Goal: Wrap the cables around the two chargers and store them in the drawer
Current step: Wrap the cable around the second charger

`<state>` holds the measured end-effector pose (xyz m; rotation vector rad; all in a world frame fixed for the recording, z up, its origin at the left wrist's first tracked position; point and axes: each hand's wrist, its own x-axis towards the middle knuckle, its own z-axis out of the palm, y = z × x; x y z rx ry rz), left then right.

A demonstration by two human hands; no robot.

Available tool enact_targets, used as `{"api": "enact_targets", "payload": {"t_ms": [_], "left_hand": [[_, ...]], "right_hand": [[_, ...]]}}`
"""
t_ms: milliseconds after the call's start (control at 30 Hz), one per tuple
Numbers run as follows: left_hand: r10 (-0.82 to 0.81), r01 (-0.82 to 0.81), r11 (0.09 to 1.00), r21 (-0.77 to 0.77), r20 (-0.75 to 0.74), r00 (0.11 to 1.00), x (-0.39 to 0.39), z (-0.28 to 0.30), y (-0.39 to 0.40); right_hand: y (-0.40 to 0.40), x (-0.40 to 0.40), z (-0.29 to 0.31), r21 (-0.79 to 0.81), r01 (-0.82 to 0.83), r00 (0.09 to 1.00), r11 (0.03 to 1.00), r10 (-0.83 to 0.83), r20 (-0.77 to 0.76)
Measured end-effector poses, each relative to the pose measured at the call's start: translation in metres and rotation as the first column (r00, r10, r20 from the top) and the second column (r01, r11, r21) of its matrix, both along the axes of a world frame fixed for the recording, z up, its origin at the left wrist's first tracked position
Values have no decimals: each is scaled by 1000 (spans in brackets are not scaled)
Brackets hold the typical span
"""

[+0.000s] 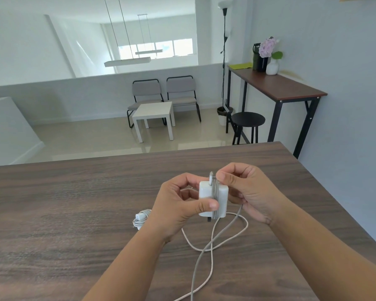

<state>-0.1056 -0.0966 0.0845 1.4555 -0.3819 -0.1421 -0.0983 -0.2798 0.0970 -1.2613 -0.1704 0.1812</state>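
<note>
The left hand (178, 203) grips a white charger (206, 192) above the tabletop (63, 203), thumb across its lower front. The right hand (245, 192) pinches the cable (215, 193) at the charger's top edge, where several grey turns already run around its middle. The loose cable hangs down and loops over the wood towards the near edge. Just left of the left wrist lies a second charger (142, 218), partly hidden by that hand. Beyond the tabletop stand two grey chairs (163, 90), a small white table (154, 110), a black stool (248, 119) and a tall side table (287, 88).
</note>
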Motion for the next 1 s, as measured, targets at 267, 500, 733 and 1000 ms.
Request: {"api": "enact_targets", "payload": {"t_ms": [267,500,733,1000], "left_hand": [[-4,4,1000,-1,21,1000,-3,0,1],[-38,38,999,-33,4,999,-3,0,-2],[-81,81,993,-82,8,997,-1,-3,-2],[-88,89,992,-89,21,996,4,-5,1]], "right_hand": [[-5,2,1,-36,-59,997,998,57,-55],[-8,5,8,-217,87,986,972,-52,159],[-8,7,9,-236,191,931,953,-99,352],[-2,5,7,-194,243,915,950,-158,372]]}}
